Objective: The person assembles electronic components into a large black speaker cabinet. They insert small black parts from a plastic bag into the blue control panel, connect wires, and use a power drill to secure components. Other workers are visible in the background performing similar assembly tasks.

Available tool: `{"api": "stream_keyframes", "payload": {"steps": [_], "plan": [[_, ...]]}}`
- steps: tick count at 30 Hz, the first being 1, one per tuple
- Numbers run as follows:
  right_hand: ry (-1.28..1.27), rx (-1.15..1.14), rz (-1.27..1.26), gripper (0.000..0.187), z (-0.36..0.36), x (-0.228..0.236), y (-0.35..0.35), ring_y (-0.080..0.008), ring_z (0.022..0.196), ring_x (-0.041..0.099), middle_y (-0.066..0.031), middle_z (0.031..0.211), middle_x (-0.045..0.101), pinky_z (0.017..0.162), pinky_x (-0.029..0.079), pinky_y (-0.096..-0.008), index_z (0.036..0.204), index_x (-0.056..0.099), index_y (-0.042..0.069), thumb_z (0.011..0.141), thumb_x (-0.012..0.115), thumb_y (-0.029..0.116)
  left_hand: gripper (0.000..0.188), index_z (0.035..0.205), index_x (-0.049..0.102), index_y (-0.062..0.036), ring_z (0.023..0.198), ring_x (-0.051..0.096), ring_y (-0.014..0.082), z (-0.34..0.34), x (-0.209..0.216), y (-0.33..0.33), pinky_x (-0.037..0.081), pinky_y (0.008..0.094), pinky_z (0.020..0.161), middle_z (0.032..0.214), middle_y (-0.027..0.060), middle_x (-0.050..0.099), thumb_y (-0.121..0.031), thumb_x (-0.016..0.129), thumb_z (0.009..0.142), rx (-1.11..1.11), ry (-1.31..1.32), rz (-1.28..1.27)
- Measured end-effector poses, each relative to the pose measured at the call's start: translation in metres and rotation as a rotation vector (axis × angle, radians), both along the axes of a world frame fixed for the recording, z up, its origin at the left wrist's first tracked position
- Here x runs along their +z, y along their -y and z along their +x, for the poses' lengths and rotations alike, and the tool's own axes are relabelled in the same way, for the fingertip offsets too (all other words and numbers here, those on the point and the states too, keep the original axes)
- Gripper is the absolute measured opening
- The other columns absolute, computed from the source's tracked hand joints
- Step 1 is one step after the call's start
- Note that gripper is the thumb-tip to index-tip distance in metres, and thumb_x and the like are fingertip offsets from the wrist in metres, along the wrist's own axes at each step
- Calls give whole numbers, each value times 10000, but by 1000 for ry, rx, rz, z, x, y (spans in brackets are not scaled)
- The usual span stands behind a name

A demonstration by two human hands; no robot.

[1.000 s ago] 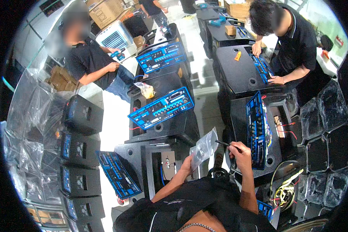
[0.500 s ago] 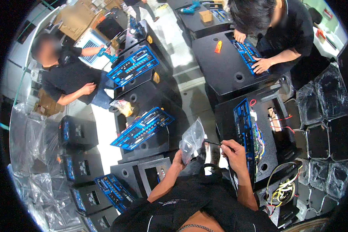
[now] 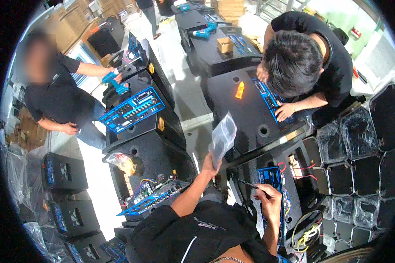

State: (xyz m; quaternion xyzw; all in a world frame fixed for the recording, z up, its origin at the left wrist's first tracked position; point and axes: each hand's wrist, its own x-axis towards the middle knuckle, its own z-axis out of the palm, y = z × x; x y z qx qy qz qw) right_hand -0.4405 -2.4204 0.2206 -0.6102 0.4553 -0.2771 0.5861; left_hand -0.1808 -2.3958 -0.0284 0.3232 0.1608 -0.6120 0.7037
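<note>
A clear plastic bag (image 3: 224, 133) stands up from my left hand (image 3: 212, 164), whose fingers are closed round its lower end. What the bag contains, if anything, I cannot make out. My right hand (image 3: 270, 199) pinches a thin black rod-like piece (image 3: 247, 183) that points away to the left; its exact kind is unclear. Below that hand, a blue-edged control panel (image 3: 269, 174) rests at the black cabinet (image 3: 243, 168), with coloured wires beside it. To the left of my left forearm, another blue panel (image 3: 156, 199) sits tilted, showing circuit boards and wires.
One co-worker leans over a blue panel (image 3: 272, 98) at the upper right, near an orange tube (image 3: 240, 90). Another at the left holds a teal power drill (image 3: 116, 83) beside a flat blue panel (image 3: 134, 109). Wrapped black cabinets (image 3: 349, 131) line the right; more cabinets (image 3: 66, 173) stand left.
My view has shifted. The bag in my left hand has moved farther out, and my right hand with the black piece is lower. The co-worker at the upper right bends farther over the panel.
</note>
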Motion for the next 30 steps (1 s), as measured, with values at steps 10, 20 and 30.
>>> {"api": "stream_keyframes", "payload": {"steps": [10, 20, 30], "plan": [[183, -159, 19, 124, 13, -15, 14, -107, 666, 579, -78, 880, 646, 616, 481, -235, 965, 664, -30, 860, 637, 28, 315, 985, 544, -104, 544, 525, 152, 102, 90, 153, 430, 253, 424, 723, 42, 559, -392, 422, 949, 325, 155, -236], [-41, -66, 88, 128, 115, -37, 90, -102, 675, 583, -49, 846, 657, 629, 467, -228, 949, 668, -35, 829, 625, -25, 338, 970, 558, -77, 537, 500, 161, 253, 130, 217, 399, 261, 424, 728, 91, 560, -382, 420, 931, 430, 178, -320], [-397, 207, 47, 186, 245, -80, 175, -171, 734, 639, -119, 822, 684, 680, 495, -290, 951, 657, -69, 797, 655, 35, 319, 1108, 613, -104, 934, 629, 151, 337, 108, 140, 545, 313, 773, 1032, 26, 646, -343, 583, 897, 172, 312, -94]]}}
